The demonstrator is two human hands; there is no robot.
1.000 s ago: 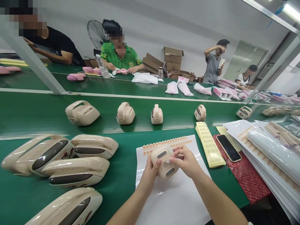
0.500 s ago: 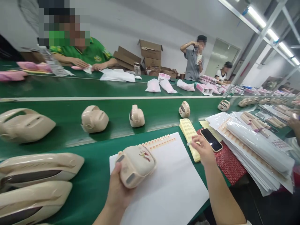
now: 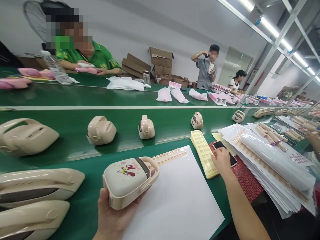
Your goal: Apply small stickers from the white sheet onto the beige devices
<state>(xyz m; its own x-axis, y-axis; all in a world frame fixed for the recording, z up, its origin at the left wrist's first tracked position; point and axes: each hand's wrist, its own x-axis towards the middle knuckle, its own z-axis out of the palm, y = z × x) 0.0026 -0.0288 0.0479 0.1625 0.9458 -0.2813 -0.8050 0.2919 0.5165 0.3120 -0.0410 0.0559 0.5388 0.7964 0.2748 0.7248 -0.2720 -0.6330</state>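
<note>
My left hand [image 3: 117, 213] holds a small cream plastic device with a carry handle [image 3: 128, 181] from below, above a large white sheet [image 3: 175, 200]. Its pale face, printed with a red cartoon figure, is turned up, and the handle points right. My right hand [image 3: 222, 161] is curled over the phone [image 3: 231, 159], beside the right edge of a yellow sticker sheet [image 3: 203, 153]. Its fingertips are partly hidden, so I cannot make out what they hold.
Similar cream devices [image 3: 146, 127] stand spaced along the green belt [image 3: 172, 120]. Larger-looking ones [image 3: 37, 186] lie at the near left. Stacked sheets and plastic film [image 3: 270, 166] lie to the right, partly over a red patterned cloth [image 3: 246, 176]. Co-workers [image 3: 102, 58] are across the line.
The device has turned in my left hand, bringing its handle into view, and shifted left. My right hand has moved from above the sticker sheet rightward to the phone, its fingers more curled.
</note>
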